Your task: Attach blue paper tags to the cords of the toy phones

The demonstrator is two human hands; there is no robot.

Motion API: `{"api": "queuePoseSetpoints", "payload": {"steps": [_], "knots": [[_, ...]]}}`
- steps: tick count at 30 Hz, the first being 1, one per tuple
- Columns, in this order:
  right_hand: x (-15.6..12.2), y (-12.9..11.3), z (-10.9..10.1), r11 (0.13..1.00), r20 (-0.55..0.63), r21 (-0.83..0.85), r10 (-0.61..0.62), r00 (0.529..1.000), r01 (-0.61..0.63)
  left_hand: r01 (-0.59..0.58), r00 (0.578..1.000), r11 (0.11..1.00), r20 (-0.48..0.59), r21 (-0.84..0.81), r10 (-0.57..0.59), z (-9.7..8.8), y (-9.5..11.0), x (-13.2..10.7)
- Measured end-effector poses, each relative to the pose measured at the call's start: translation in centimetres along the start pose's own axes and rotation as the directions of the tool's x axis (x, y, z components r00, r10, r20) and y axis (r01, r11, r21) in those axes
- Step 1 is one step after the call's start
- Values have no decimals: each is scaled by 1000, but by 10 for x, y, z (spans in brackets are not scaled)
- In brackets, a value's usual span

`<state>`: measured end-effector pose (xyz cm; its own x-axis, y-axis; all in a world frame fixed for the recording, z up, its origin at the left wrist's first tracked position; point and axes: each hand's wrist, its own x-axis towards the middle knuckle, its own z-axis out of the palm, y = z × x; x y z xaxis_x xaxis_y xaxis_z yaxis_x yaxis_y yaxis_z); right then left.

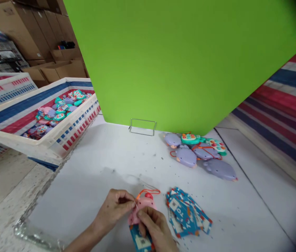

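Observation:
A small pink toy [145, 204] with an orange cord loop [150, 191] sits at the near edge of the white table [106, 164]. My left hand [115, 208] is closed in a pinch at the toy's left side, on something thin I cannot make out. My right hand [156, 231] is closed over the toy's lower part and a blue printed card [140, 241] beneath it. Just to the right lies a fanned stack of the same blue cards [187, 213].
Several purple toys with teal fronts [200, 152] lie in a pile at the back right. A green board [184, 63] stands behind on a wire holder [142, 126]. A white crate [58, 138] with more toys sits at the left, cardboard boxes [27, 28] behind.

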<state>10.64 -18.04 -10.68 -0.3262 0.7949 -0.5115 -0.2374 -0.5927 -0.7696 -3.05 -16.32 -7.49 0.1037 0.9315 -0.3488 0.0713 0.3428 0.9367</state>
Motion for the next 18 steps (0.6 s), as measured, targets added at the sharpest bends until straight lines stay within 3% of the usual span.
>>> {"api": "queuePoseSetpoints", "payload": {"steps": [7, 11, 15, 18], "knots": [[-1, -1, 0, 1000, -6, -10, -16, 1000, 16, -24, 997, 998, 72, -51, 28, 6, 3, -5], [2, -6, 0, 975, -17, -159, -161, 987, 156, -7, 999, 999, 52, 33, 5, 9, 2, -6], [1, -14, -1, 878, 40, -379, -299, 954, 291, 20, 999, 999, 27, 25, -21, 10, -4, -4], [-5, -20, -8, 716, 94, -565, -436, 895, 409, 8, 1000, 998, 9, -59, -7, 11, -6, -2]]}}
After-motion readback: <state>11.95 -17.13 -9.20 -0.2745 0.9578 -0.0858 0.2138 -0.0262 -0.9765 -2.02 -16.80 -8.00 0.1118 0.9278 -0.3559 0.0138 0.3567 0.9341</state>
